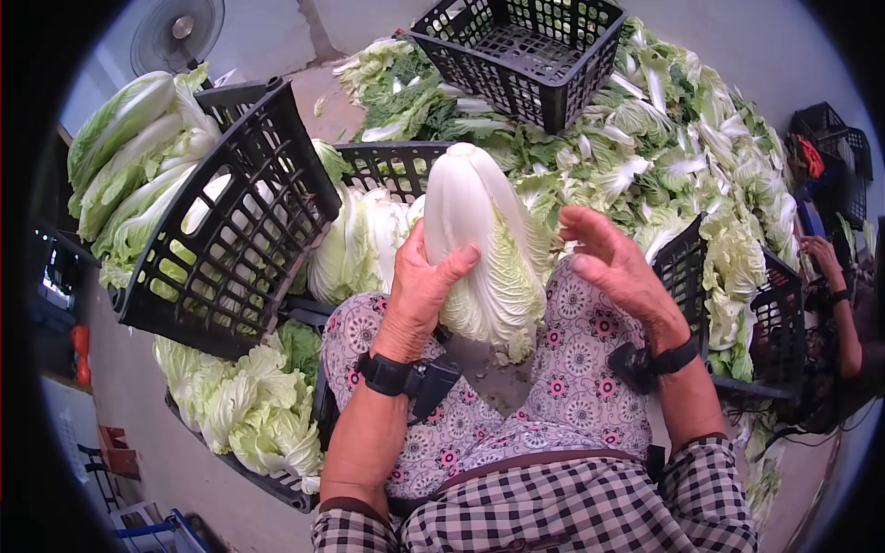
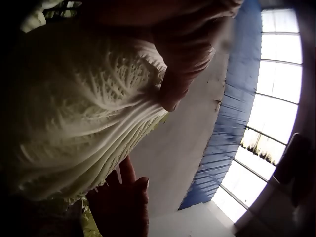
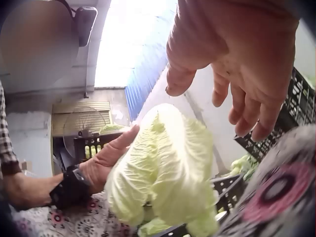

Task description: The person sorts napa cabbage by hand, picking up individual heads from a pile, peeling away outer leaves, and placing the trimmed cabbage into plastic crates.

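A pale napa cabbage stands upright over my lap, stem end up. My left hand grips its left side, thumb laid across the front of the head. The left wrist view shows the same cabbage close up under my curled thumb. My right hand hovers just to the right of the cabbage with fingers relaxed and holds nothing. From the right wrist the cabbage sits below that hand's loose fingers, apart from them.
A tilted black crate of cabbages stands at my left, with another crate behind the held head. An empty black crate rests on a big heap of trimmed leaves. Another person's hand works at far right.
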{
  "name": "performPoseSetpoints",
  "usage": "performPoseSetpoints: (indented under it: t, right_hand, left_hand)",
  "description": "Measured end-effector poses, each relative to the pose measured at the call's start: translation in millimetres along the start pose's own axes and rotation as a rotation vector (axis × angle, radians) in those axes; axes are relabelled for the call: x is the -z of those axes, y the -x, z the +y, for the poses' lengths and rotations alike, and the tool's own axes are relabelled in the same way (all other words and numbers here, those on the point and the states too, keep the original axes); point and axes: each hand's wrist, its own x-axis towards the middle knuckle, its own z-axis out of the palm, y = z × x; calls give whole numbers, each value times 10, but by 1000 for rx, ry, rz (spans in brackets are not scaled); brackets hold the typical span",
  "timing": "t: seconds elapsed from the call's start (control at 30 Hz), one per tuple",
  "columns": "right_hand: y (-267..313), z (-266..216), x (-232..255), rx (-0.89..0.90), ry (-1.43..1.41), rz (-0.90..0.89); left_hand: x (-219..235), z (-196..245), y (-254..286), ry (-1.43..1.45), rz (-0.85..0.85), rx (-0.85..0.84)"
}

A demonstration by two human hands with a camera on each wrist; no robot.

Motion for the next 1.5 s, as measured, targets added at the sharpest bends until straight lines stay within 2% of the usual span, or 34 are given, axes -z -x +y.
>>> performPoseSetpoints:
  t: [0.2,0.3,0.33,0.43,0.5,0.6,0.7,0.8,0.9,1.0,1.1,1.3,1.43,1.5]
  right_hand:
    - [136,-415,638,108,115,263]
    - [199,-517,566,191,155,284]
    - [208,-581,402,151,155,261]
    - [213,-438,62,94,253,-9]
    - [220,-389,-205,30,162,-200]
    - [202,-206,-589,110,-15,-163]
    - [158,-334,-711,21,-127,-108]
    - [133,-305,-719,-41,-222,-84]
    - [161,-212,-712,-44,-261,-25]
    - [184,-174,-734,-43,-267,-12]
    - [222,-92,-708,-77,-158,-16]
    - [264,-88,-595,-127,-672,2]
    - [300,-39,-434,-90,-728,176]
    - [305,-43,-304,19,-777,302]
  left_hand:
    - [-1,6,9,101,-5,-2]
    - [-28,86,63,133,-63,4]
    - [-19,94,79,147,-82,21]
    - [-2,99,129,170,-129,67]
    - [-2,100,153,170,-151,87]
    - [-31,143,196,159,-131,73]
    - [-17,165,197,176,-84,43]
    - [-2,76,156,147,-52,40]
    - [-11,116,141,80,-115,66]
    - [-20,82,132,86,-134,81]
    - [-37,131,150,-9,-154,74]
    - [-43,-12,107,-86,-215,3]
    - [-53,69,121,-161,-249,96]
    - [-5,21,97,-159,-260,167]
